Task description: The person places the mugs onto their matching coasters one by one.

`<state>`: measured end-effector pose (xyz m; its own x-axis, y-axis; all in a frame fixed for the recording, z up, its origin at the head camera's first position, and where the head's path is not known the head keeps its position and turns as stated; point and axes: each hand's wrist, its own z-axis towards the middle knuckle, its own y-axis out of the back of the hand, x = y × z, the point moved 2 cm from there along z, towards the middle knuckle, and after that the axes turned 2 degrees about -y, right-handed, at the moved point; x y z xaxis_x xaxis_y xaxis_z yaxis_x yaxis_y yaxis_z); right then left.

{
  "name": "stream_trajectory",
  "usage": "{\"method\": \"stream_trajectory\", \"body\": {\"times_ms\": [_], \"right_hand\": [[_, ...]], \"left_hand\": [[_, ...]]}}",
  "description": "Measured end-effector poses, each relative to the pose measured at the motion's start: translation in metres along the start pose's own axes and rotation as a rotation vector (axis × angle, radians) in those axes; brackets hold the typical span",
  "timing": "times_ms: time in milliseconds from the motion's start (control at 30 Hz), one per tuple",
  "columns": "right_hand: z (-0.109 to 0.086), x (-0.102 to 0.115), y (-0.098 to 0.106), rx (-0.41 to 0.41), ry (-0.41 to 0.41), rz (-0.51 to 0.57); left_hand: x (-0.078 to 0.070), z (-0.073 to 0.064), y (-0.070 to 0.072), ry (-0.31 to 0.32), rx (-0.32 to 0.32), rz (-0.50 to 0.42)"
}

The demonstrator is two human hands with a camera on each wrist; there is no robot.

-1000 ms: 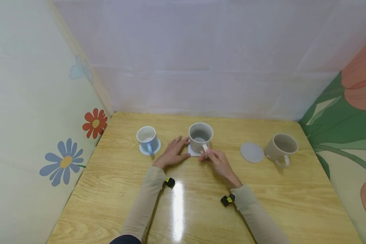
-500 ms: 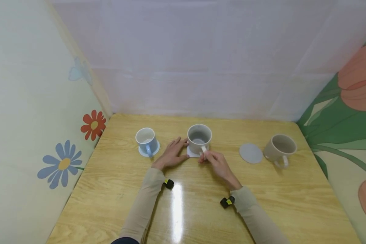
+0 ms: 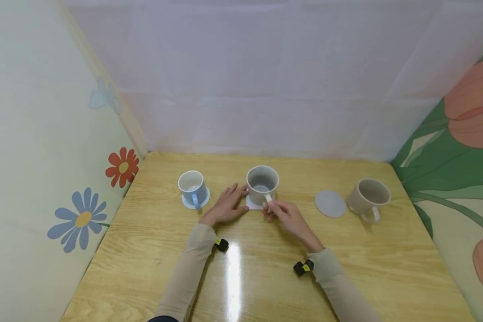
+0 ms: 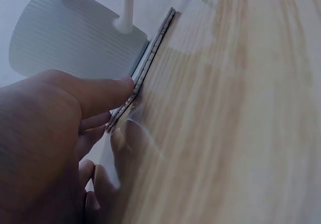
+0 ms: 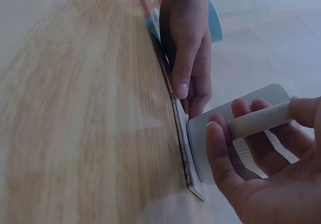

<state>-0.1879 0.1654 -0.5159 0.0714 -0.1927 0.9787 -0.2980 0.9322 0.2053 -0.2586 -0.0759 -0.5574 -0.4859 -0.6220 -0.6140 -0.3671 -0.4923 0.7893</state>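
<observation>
A pale ribbed mug [image 3: 259, 193] stands upright on a square light coaster [image 3: 251, 205] near the table's middle. My right hand [image 3: 291, 219] holds the mug's handle [image 5: 261, 120], thumb and fingers about it in the right wrist view. From the left, my left hand [image 3: 226, 206] rests flat on the table, fingers straight; its thumb [image 4: 108, 94] touches the coaster's edge in the left wrist view. That edge shows as a thin dark-lined strip. Part of the coaster is hidden under the mug.
To the left, a light blue mug [image 3: 196, 195] stands on a round pale blue coaster [image 3: 206, 200]. A round grey coaster [image 3: 330, 204] lies to the right, beside a beige mug [image 3: 360, 202]. White sheeting [image 3: 241, 89] hangs behind the wooden table [image 3: 145, 268].
The head view has shifted slightly. My right wrist has moved a little to the right, its hand still at the handle. My left hand and the mugs look unmoved.
</observation>
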Motion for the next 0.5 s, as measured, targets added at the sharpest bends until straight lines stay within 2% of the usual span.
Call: {"method": "stream_trajectory", "body": {"times_ms": [233,500], "right_hand": [[0.0002,0.0048,0.0029,0.008,-0.034,-0.011],[-0.0041,0.0089,0.0075,-0.036,-0.042,-0.095]], "left_hand": [[-0.0001,-0.0030,0.0021,-0.011,0.006,0.060],[-0.0086,-0.0061,0.0053,-0.003,0.031,0.055]]}}
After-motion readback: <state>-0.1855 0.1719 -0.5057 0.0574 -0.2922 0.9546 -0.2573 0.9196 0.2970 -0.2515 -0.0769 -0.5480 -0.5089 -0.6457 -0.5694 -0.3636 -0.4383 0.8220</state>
